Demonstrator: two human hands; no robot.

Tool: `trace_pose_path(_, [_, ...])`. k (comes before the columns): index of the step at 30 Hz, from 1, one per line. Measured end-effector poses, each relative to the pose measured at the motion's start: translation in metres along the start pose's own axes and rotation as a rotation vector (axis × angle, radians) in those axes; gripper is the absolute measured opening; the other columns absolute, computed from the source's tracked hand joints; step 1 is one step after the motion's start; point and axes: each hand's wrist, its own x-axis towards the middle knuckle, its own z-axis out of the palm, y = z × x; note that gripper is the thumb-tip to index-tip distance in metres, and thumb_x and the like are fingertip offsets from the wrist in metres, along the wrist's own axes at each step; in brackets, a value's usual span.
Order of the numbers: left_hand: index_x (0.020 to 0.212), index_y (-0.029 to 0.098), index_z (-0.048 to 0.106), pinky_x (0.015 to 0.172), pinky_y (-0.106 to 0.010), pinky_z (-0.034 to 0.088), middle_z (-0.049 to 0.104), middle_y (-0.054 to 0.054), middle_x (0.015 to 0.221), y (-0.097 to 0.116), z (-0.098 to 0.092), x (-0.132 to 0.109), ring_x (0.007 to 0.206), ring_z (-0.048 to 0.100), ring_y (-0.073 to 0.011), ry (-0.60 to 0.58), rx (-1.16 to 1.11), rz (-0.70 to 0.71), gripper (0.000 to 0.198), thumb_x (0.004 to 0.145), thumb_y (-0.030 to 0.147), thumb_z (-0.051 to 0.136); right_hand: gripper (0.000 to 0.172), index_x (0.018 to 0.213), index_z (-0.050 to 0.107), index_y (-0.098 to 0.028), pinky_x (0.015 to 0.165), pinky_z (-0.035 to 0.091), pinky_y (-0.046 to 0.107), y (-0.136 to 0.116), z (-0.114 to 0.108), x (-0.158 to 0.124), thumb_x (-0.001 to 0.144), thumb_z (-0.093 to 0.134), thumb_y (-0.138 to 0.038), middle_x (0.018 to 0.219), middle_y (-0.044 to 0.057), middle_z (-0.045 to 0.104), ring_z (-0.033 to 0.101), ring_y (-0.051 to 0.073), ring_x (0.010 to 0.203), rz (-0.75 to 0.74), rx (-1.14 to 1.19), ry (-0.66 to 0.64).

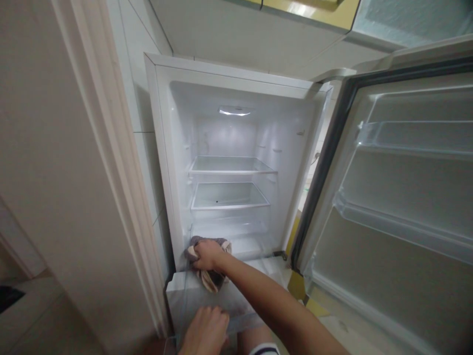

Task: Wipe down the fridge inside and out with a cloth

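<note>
An upright white fridge (162, 148) stands open with its inside light on. My right hand (209, 255) reaches to the lower left of the compartment, its fingers closed on a grey and beige cloth (212, 281) that hangs below them. Nearer to me, my left hand (207, 328) is curled at the near edge of a clear drawer (244, 321), which is pulled out from the fridge. Two glass shelves (232, 164) sit above, the lower one with a small dark spot on it.
The fridge door (321, 167) is swung wide to the right and has clear door racks (399, 224). A pale door frame (107, 148) runs close along the left side. Yellow cabinets (318, 11) hang above the fridge.
</note>
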Motion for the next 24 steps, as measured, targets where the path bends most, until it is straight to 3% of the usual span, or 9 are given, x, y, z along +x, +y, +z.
trace_pose_path(5, [0.120,0.016,0.080,0.100,-0.052,0.056,0.080,-0.018,0.119,-0.008,-0.009,0.000,0.116,0.074,-0.0385,0.074,0.031,0.017,0.030,0.093,0.025,0.073,0.036,0.108,0.086,-0.025,0.072,0.050,0.025,0.022,0.009,-0.053,0.076,0.088,-0.041,0.083,-0.004,0.076,0.070,0.020,0.081,-0.048,0.160,-0.250])
trace_pose_path(8, [0.115,0.015,0.081,0.098,-0.051,0.056,0.080,-0.019,0.116,-0.010,-0.016,0.002,0.112,0.075,-0.0390,0.103,0.053,0.023,0.027,0.092,0.025,0.073,0.040,0.122,0.082,-0.022,0.076,0.050,0.022,0.041,-0.003,-0.092,0.084,0.082,-0.035,0.097,-0.003,0.079,0.070,0.018,0.088,-0.054,0.265,-0.311])
trace_pose_path(11, [0.115,0.015,0.081,0.098,-0.050,0.057,0.081,-0.018,0.114,-0.010,-0.023,0.004,0.111,0.075,-0.0386,0.120,0.066,0.028,0.027,0.092,0.027,0.074,0.059,0.145,0.068,-0.022,0.096,0.051,0.027,0.051,-0.022,-0.141,0.090,0.077,-0.041,0.130,0.004,0.074,0.068,0.023,0.115,-0.064,0.425,-0.133])
trace_pose_path(14, [0.114,0.015,0.081,0.096,-0.047,0.057,0.081,-0.018,0.113,-0.008,-0.033,0.008,0.110,0.076,-0.0385,0.128,0.075,0.025,0.028,0.090,0.029,0.075,0.062,0.140,0.068,-0.021,0.108,0.045,0.040,0.047,-0.025,-0.200,0.089,0.079,-0.054,0.134,0.013,0.069,0.061,0.032,0.124,0.014,0.390,0.224])
trace_pose_path(17, [0.115,0.014,0.081,0.094,-0.045,0.057,0.081,-0.019,0.114,-0.004,-0.045,0.013,0.111,0.076,-0.0391,0.144,0.083,0.010,0.031,0.089,0.031,0.075,0.046,0.110,0.073,-0.024,0.098,0.047,0.040,0.037,0.006,-0.251,0.093,0.071,-0.065,0.112,0.011,0.070,0.062,0.030,0.107,0.222,0.468,0.521])
trace_pose_path(20, [0.116,0.016,0.081,0.094,-0.046,0.057,0.081,-0.019,0.115,0.000,-0.054,0.016,0.111,0.076,-0.0393,0.161,0.076,0.010,0.035,0.094,0.041,0.070,0.060,0.079,0.065,-0.024,0.077,0.048,0.036,0.029,0.058,-0.279,0.086,0.066,-0.083,0.081,0.006,0.064,0.060,0.024,0.081,0.554,0.905,0.645])
trace_pose_path(22, [0.120,0.017,0.080,0.095,-0.047,0.056,0.080,-0.019,0.116,0.003,-0.056,0.015,0.113,0.075,-0.0400,0.173,0.073,0.018,0.044,0.098,0.051,0.061,0.072,0.082,0.066,-0.024,0.070,0.049,0.034,0.024,0.088,-0.282,0.069,0.073,-0.094,0.084,0.006,0.065,0.063,0.023,0.079,0.762,1.376,0.618])
trace_pose_path(24, [0.125,0.018,0.079,0.095,-0.049,0.056,0.080,-0.020,0.117,0.005,-0.054,0.013,0.113,0.075,-0.0406,0.175,0.077,0.025,0.050,0.102,0.055,0.054,0.083,0.098,0.070,-0.024,0.073,0.054,0.034,0.017,0.107,-0.275,0.057,0.079,-0.096,0.102,0.008,0.070,0.069,0.024,0.090,0.878,1.873,0.587])
